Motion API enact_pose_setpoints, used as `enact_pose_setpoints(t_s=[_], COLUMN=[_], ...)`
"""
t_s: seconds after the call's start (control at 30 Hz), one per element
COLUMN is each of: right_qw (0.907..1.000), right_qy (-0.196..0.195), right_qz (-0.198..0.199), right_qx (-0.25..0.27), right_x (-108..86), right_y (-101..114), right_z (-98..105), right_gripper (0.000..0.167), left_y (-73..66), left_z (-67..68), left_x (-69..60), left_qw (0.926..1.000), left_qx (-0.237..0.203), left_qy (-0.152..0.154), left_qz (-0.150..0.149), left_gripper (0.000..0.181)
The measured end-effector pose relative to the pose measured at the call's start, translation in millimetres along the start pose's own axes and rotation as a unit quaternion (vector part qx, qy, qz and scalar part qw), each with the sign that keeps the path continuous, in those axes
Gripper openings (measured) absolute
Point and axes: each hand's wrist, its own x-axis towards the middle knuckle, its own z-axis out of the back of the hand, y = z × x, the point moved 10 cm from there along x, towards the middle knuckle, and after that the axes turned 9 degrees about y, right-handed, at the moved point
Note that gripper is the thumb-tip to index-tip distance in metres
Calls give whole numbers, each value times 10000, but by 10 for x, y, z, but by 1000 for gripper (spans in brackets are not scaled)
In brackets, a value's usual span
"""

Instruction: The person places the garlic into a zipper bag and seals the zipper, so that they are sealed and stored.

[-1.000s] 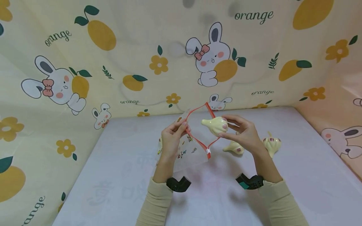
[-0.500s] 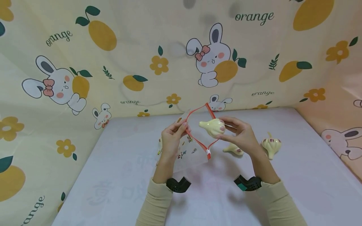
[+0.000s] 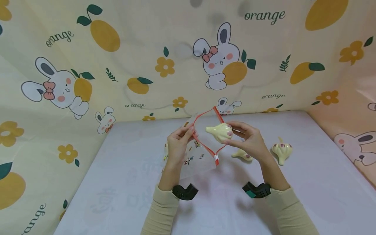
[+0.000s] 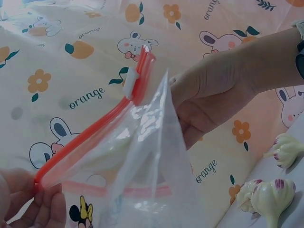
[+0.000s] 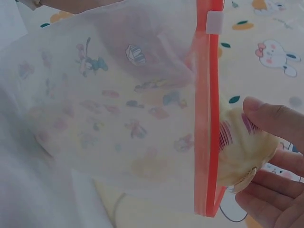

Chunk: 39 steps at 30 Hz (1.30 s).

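Observation:
My left hand (image 3: 180, 142) pinches the red zip edge of a clear plastic zip bag (image 3: 202, 161) printed with small cartoon figures. The bag's mouth gapes toward the right, and a white slider (image 3: 216, 157) sits near its lower corner. In my right hand (image 3: 249, 138) is a garlic bulb (image 3: 221, 132), held between thumb and fingers by its wide end. Its narrow stem points left into the bag's mouth. From the right wrist view, the bulb's purple-streaked end (image 5: 244, 142) shows outside the red zip strip (image 5: 206, 118); the stem is hidden behind the bag.
Another garlic bulb (image 3: 241, 154) lies on the white table (image 3: 126, 182) below my right hand. Farther right rests one more bulb (image 3: 282, 151). A patterned cloth wall (image 3: 176, 49) with rabbits and oranges rises behind the table.
My right hand has moved slightly left and a little down, bringing the garlic bulb farther toward the bag's mouth. The left hand and bag stay nearly still.

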Motion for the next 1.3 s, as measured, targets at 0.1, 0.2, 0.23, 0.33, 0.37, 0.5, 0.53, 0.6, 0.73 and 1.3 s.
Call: enact_pose_setpoints(t_s=[0.1, 0.2, 0.23, 0.33, 0.37, 0.5, 0.53, 0.6, 0.73, 1.3], right_qw=[10000, 9997, 9996, 9990, 9989, 9987, 9987, 9986, 9979, 9980], right_qy=[21, 73, 93, 142, 156, 203, 215, 225, 243, 408], right_qz=[-66, -220, -281, -420, -439, -444, -437, -453, -530, -441], right_qx=[18, -7, -22, -78, -85, -121, -121, -150, -268, -210], right_x=[5, 7, 7, 8, 9, 13, 14, 14, 15, 13], right_y=[-10, -35, -44, -66, -70, -79, -79, -84, -96, -131], right_z=[-15, -39, -48, -74, -82, -102, -107, -109, -116, -164], right_gripper=[59, 58, 58, 57, 57, 58, 58, 58, 59, 57], left_y=[0, 0, 1, 3, 5, 9, 8, 4, -9, -12], left_z=[0, -3, -4, -6, -6, 0, 2, 4, 1, 0], left_x=[-7, -9, -8, -5, -4, -3, -3, -3, -2, 0], left_qw=[10000, 10000, 10000, 10000, 10000, 10000, 10000, 10000, 10000, 9997], left_qx=[54, 70, 75, 42, 30, -19, -11, 1, -22, -194], left_qy=[17, 29, 31, 30, 23, -3, -11, -15, -31, -12], left_qz=[30, 49, 49, 32, 21, 12, 15, 19, -13, -153], left_gripper=[27, 27, 27, 27, 26, 26, 26, 26, 26, 30])
